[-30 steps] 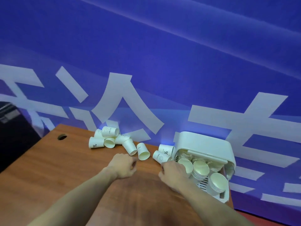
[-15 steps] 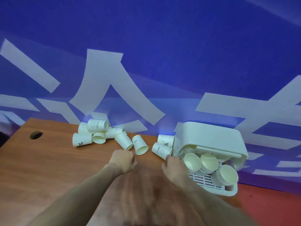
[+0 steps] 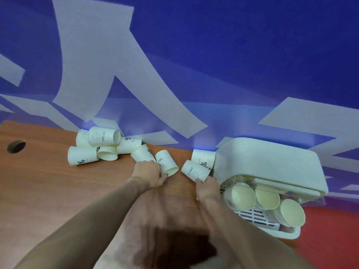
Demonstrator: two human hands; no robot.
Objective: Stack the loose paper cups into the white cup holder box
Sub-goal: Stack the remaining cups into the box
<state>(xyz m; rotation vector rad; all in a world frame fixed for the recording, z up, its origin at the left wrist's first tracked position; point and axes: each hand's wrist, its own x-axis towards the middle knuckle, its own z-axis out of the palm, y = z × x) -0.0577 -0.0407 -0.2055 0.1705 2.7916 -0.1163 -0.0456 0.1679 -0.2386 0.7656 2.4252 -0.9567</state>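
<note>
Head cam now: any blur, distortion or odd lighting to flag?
Head view: wide-angle bending curves the table edge and banner lettering; cups' print such as "HELLO" stays legible; forearms near the bottom smear into a dark blotch; bluish glow on the banner behind the loose cups and the white cup holder box; no harsh glare.

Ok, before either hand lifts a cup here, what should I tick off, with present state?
1. Left hand on a cup: ok, touching; grip cannot tell.
2. Right hand at a cup: ok, fingertips at its rim.
3. Box open toward the person: ok.
4. Stacks inside leave room: cannot tell.
5. Loose cups within reach on the table: ok.
</note>
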